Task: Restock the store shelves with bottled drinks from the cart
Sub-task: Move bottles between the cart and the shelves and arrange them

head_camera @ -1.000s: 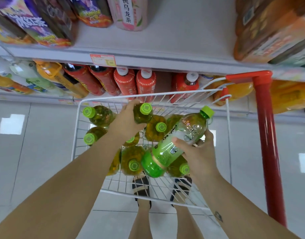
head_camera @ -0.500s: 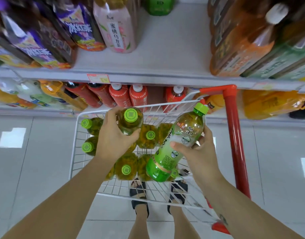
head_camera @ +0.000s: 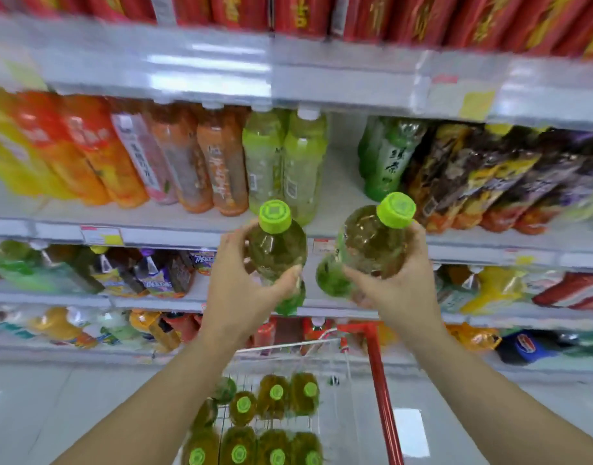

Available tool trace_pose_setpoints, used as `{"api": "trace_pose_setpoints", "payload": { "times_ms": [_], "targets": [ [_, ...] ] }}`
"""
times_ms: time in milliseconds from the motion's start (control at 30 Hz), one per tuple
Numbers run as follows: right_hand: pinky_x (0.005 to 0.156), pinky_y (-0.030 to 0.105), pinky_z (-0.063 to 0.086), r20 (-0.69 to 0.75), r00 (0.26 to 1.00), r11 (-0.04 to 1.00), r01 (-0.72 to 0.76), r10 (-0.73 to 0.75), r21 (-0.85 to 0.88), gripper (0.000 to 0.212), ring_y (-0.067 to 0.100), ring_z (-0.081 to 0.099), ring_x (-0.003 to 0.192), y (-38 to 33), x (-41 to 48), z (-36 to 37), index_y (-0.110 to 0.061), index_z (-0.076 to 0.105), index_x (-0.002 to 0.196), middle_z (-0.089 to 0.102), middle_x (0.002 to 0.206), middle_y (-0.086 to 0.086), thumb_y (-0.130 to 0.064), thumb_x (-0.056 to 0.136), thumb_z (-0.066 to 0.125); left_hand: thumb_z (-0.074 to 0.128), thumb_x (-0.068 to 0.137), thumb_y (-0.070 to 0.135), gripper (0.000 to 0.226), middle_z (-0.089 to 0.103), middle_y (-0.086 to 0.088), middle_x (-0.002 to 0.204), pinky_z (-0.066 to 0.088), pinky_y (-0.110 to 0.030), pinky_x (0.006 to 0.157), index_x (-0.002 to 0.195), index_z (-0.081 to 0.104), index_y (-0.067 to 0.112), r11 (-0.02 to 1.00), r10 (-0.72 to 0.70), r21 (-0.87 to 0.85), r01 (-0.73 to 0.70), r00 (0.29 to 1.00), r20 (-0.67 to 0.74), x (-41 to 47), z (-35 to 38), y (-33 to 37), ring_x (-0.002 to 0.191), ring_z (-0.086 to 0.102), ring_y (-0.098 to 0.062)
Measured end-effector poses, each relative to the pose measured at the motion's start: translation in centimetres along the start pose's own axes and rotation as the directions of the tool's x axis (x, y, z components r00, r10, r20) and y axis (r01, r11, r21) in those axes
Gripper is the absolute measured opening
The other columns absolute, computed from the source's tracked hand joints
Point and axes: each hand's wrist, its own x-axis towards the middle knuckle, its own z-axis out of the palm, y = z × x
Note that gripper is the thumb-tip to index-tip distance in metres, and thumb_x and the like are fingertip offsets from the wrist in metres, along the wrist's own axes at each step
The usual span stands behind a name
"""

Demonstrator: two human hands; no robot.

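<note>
Here, both hands up in front of the shelves, apart from each other, each clamped on its own bottle. In the left hand (head_camera: 241, 290), a green-capped tea bottle (head_camera: 276, 253), gripped round its belly, thumb across the near side, fingers curled behind, cap pointing up toward the camera. In the right hand (head_camera: 401, 290), a second tea bottle (head_camera: 369, 243) of the same kind, tilted, cap toward the upper right, green-labelled base toward the lower left. Side by side, with a narrow gap between them and no contact visible.

Both held level with the front edge of the middle shelf (head_camera: 154, 234). Just above and behind, an open gap (head_camera: 342, 182) on that shelf, between a row of pale green bottles (head_camera: 285, 162) and a dark green bottle (head_camera: 389, 156). Further left, orange and pink drinks; further right, dark purple-labelled ones, all blurred.

Down below, between the forearms, the wire cart (head_camera: 288, 347) with its red handle (head_camera: 382, 397) on the right. Inside, more tea bottles (head_camera: 275, 397), upright, green caps up, packed close together. Under everything, pale tiled floor (head_camera: 53, 414).
</note>
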Motion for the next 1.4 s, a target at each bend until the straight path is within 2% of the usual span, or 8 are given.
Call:
{"api": "trace_pose_setpoints", "payload": {
  "times_ms": [133,233,500,667,833,1033,1167,1400],
  "targets": [
    [0.099,0.035,0.045,0.065,0.959,0.944,0.283,-0.276,-0.169,0.072,0.014,0.051,0.117,-0.3,4.7,-0.8,-0.03,0.041,0.125,0.048,0.123,-0.014,-0.004,0.069,0.079,0.073,0.059,0.046,0.061,0.051,0.007,0.116,0.05,-0.026,0.09,0.106,0.037,0.061,1.0,0.016,0.0,-0.016,1.0,-0.019,1.6,-1.1,1.2,0.105,0.055,-0.003],
    [0.101,0.038,0.044,0.076,0.957,0.937,0.291,-0.281,-0.193,0.073,0.011,0.049,0.119,0.6,6.9,-0.8,-0.024,0.041,0.129,0.047,0.125,-0.017,0.002,0.07,0.077,0.079,0.063,0.038,0.063,0.047,0.017,0.113,0.049,-0.025,0.089,0.106,0.038,0.06,0.999,0.021,0.031,-0.02,1.0,-0.009,2.0,-1.6,1.3,0.105,0.053,-0.003],
    [0.099,0.019,0.038,0.194,0.981,0.958,0.076,-0.022,-0.277,0.081,0.007,0.05,0.114,1.4,11.1,-0.3,-0.021,0.037,0.138,0.052,0.123,-0.008,-0.007,0.07,0.08,0.081,0.066,0.029,0.065,0.046,0.013,0.115,0.047,-0.024,0.09,0.11,0.038,0.05,0.995,-0.013,0.101,0.012,1.0,0.004,2.8,-1.9,0.6,0.105,0.05,0.0],
    [0.101,0.036,0.042,0.253,0.954,0.944,-0.073,0.16,-0.322,0.072,0.021,0.054,0.115,2.1,15.3,-0.5,-0.016,0.039,0.133,0.057,0.126,0.003,-0.013,0.073,0.077,0.08,0.067,0.029,0.064,0.045,0.014,0.113,0.043,-0.013,0.085,0.117,0.041,0.039,0.992,-0.038,0.121,0.035,0.999,0.025,3.4,-1.2,0.1,0.104,0.049,0.003],
    [0.102,0.034,0.041,0.334,0.91,0.958,-0.177,0.247,-0.226,0.068,0.02,0.055,0.115,2.6,16.4,-0.8,-0.015,0.038,0.134,0.056,0.129,0.009,-0.005,0.077,0.073,0.08,0.068,0.025,0.062,0.043,0.017,0.11,0.034,0.002,0.079,0.114,0.041,0.036,0.989,-0.044,0.143,0.036,0.998,0.051,3.9,-0.7,-0.1,0.1,0.044,0.016],
    [0.076,0.036,0.05,-0.142,0.987,0.939,-0.114,0.071,-0.323,0.032,0.016,0.056,0.079,4.4,10.1,1.7,-0.009,0.058,0.106,0.061,0.088,0.002,-0.023,0.081,0.071,0.081,0.066,0.031,0.061,0.044,0.019,0.109,0.044,-0.015,0.087,0.114,0.043,0.037,0.987,-0.084,0.141,0.073,0.994,0.073,4.0,0.2,-0.7,0.103,0.05,0.004],
    [0.082,0.04,0.043,0.22,0.968,0.754,0.235,-0.123,-0.613,0.03,0.03,0.054,0.097,7.1,9.2,4.3,-0.015,0.063,0.116,0.065,0.103,0.008,-0.022,0.087,0.062,0.081,0.067,0.031,0.059,0.044,0.017,0.109,0.047,-0.021,0.09,0.108,0.041,0.046,0.99,-0.081,0.125,0.068,0.992,0.096,3.9,0.7,-0.8,0.103,0.052,0.003],
    [0.094,0.04,0.034,0.268,0.96,0.597,0.172,0.076,-0.784,0.046,0.033,0.04,0.119,9.3,14.1,3.3,-0.023,0.042,0.139,0.044,0.131,0.012,-0.02,0.093,0.047,0.081,0.066,0.033,0.059,0.045,0.018,0.11,0.048,-0.026,0.093,0.107,0.041,0.049,0.988,-0.112,0.109,0.107,0.993,0.043,4.1,0.3,-1.3,0.104,0.054,-0.001]
  ]
}}
